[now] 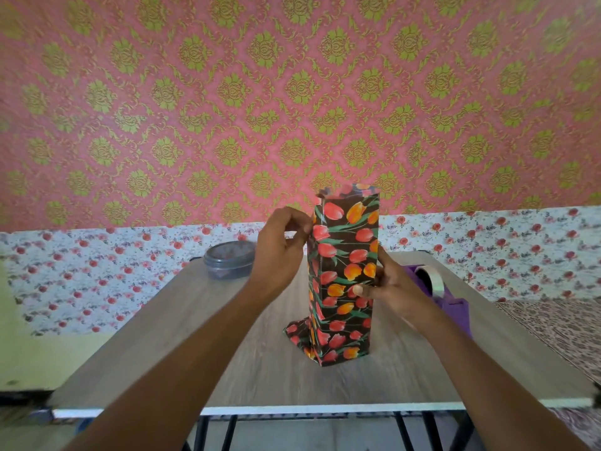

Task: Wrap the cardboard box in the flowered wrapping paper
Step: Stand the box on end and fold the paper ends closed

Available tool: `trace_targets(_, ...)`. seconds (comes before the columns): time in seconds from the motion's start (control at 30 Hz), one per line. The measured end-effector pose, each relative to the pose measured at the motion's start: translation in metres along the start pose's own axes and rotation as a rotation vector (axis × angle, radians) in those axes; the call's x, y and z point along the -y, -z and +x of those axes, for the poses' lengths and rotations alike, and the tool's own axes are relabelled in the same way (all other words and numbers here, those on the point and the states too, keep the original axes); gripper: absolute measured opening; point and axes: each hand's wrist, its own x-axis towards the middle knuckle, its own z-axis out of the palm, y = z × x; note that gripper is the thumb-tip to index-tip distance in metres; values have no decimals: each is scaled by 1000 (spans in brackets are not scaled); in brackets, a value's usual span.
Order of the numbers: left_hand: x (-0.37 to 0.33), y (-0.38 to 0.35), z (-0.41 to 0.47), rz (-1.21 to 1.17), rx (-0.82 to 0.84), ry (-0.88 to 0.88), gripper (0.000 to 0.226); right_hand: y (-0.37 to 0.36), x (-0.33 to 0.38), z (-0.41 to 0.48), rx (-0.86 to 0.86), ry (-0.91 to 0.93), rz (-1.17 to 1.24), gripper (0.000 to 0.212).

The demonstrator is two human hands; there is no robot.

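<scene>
A tall box (344,255) stands upright on the wooden table (260,369), covered in dark wrapping paper printed with red and orange tulips. The cardboard itself is hidden. Loose paper sticks up open above the top end, and a flap of paper (297,332) spreads onto the table at the bottom left. My left hand (279,252) pinches the paper along the upper left edge of the box. My right hand (390,288) grips the box's right side at mid height, thumb pressed on the front face.
A purple tape dispenser (439,288) with a roll of clear tape sits just behind my right hand. A round grey lidded container (229,259) stands at the table's back left. The table's near edge (292,410) runs below my forearms; a patterned wall is behind.
</scene>
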Motion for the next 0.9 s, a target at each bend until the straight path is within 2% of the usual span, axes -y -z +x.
trace_targets(0.07,0,-5,-4,30,-28,-60,20,-1,2,0,9,-8,1,92)
trace_targets(0.17,1,-13,-13,6,-46,-132,8,0,3,1,19,-10,-2,85)
trace_targets(0.3,1,-22,-24,69,8,-230,23,3,-3,-1,11,-6,56,90)
trace_targets(0.4,0,-24,-23,122,81,-298,23,6,-5,-3,16,4,87,93)
trace_targets(0.57,-4,-19,-15,244,246,-341,22,7,-8,-2,33,11,114,90)
trace_targets(0.7,-9,-13,3,397,467,-357,15,6,-11,-1,32,29,118,89)
trace_targets(0.83,-20,-11,17,507,688,-206,13,6,-10,0,35,46,120,90)
trace_targets(0.9,-30,-7,25,458,782,-165,16,5,-9,0,37,44,129,90)
